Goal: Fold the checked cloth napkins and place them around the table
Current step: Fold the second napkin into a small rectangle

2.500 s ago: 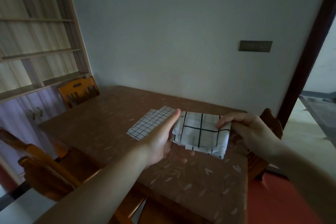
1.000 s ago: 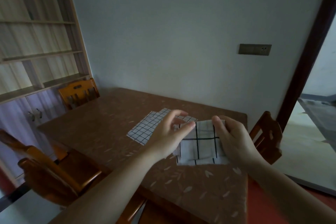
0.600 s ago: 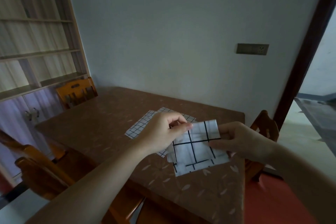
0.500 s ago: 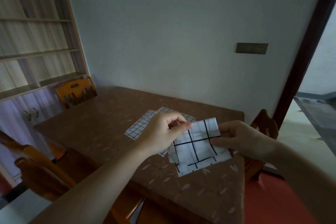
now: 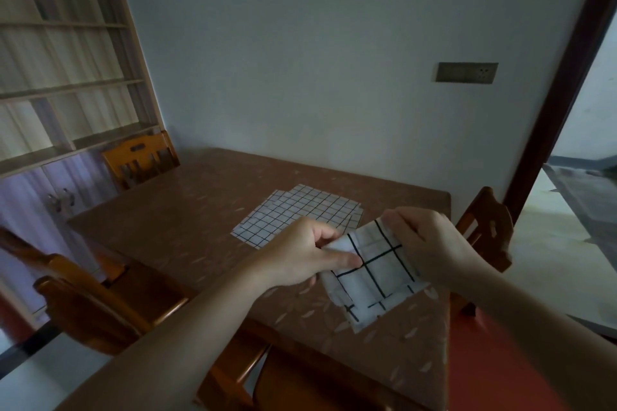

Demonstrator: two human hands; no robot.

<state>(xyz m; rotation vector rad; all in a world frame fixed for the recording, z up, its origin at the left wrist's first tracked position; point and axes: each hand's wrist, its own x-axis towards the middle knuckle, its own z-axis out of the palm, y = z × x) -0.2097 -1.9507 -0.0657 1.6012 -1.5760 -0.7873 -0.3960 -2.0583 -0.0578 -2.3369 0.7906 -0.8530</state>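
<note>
A white napkin with wide black checks (image 5: pixel 374 280) is folded small and held tilted just above the brown table (image 5: pixel 187 220), near its right front corner. My left hand (image 5: pixel 300 253) pinches its upper left edge. My right hand (image 5: pixel 424 243) grips its upper right corner. Further back on the table lies a flat pile of white napkins with fine black checks (image 5: pixel 297 213), apart from both hands.
Wooden chairs stand at the far left (image 5: pixel 140 157), the near left (image 5: pixel 83 297) and the right side (image 5: pixel 484 223) of the table. Shelves (image 5: pixel 66 53) fill the left wall. A doorway (image 5: pixel 587 177) opens at the right. The floor by the table is red.
The held napkin has gone from wider and flat to a smaller fold, tilted and lowered toward the table's right front corner. Both hands shifted their grips to its upper edge.
</note>
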